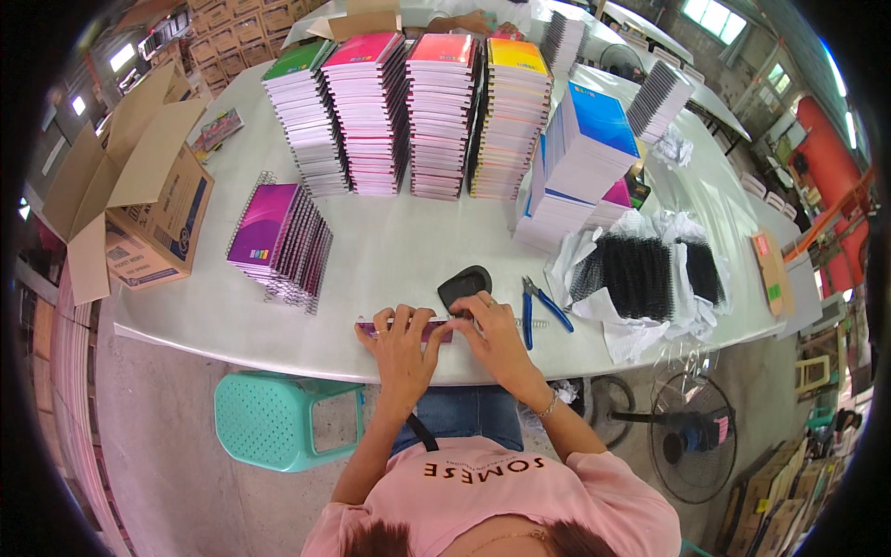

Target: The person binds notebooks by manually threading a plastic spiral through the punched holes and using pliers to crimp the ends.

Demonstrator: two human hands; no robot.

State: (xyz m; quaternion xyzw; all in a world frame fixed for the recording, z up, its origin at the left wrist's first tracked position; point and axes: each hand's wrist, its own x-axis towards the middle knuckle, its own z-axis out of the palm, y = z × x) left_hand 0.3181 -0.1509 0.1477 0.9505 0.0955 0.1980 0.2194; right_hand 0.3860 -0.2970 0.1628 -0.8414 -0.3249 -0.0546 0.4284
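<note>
At the table's near edge, my left hand (pixel 397 342) is closed over a narrow, edge-on purple notebook (pixel 438 332), fingers on its far side and thumb on the near side. My right hand (pixel 490 336) pinches at the notebook's right end, where a thin spiral binding coil (pixel 536 324) sticks out past the hand. The fingers partly hide notebook and coil. Just beyond lies a black rounded object (pixel 464 286) whose kind I cannot make out. Blue-handled pliers (pixel 531 314) rest to the right of my right hand.
A stack of purple spiral notebooks (pixel 269 227) stands left; tall green, pink, red and yellow stacks (pixel 441 121) line the back. Blue-covered stacks (pixel 589 139) and black coils on white paper (pixel 631 274) are right. An open carton (pixel 153 223), green stool (pixel 278 422) and fan (pixel 691 436) surround the table.
</note>
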